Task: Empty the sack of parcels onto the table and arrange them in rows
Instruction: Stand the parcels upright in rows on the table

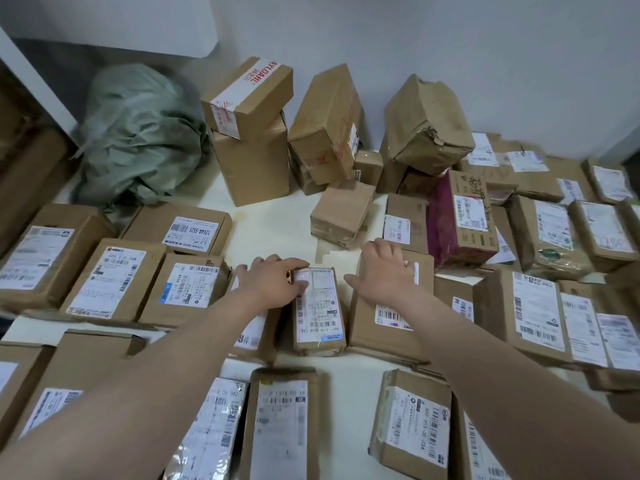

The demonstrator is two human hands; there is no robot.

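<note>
Brown cardboard parcels with white labels lie in rows across the white table (277, 230). My left hand (270, 282) grips the far left corner of a small upright-lying parcel (318, 313) in the middle row. My right hand (384, 271) rests with spread fingers on the flat parcel (388, 327) just to its right. The crumpled green sack (138, 133) lies at the back left of the table. A small unlabelled box (341, 216) sits askew behind my hands.
Taller boxes are stacked against the back wall, one with red-printed tape (247, 95) on top of another. A magenta-sided box (457, 220) stands among the right-hand parcels. Bare tabletop shows between my hands and the stacks.
</note>
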